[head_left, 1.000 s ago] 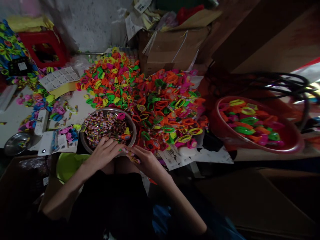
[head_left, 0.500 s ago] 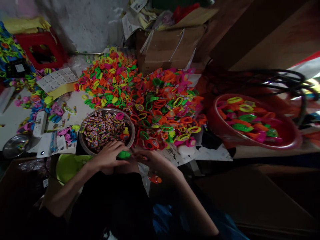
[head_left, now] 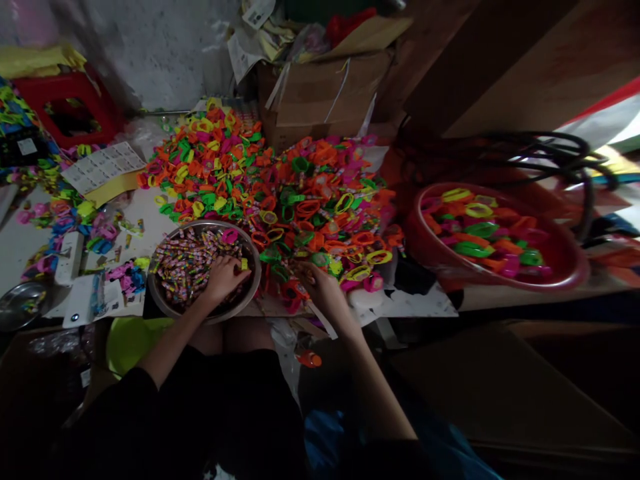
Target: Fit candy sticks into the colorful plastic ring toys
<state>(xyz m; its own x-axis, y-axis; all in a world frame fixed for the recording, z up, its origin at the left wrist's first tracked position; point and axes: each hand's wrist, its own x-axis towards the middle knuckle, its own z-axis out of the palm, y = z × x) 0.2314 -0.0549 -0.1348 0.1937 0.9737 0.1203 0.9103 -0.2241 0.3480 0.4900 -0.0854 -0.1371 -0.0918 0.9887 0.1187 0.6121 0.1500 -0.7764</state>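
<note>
Left hand [head_left: 224, 277] is in the metal bowl [head_left: 257, 267] of rolls [head_left: 183, 260], right hand [head_left: 321, 288] at the toy pile [head_left: 320, 210] (can't tell their grip); red basin [head_left: 577, 270], right, holds toys [head_left: 473, 249].

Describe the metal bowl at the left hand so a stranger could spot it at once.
Find the mound of bright plastic watch-shaped pieces on the white table. In front of its left part, at the table's near edge, sits the metal bowl, the left hand inside it. Unlike the small metal dish at far left, it is large and filled with patterned sticks.
</note>
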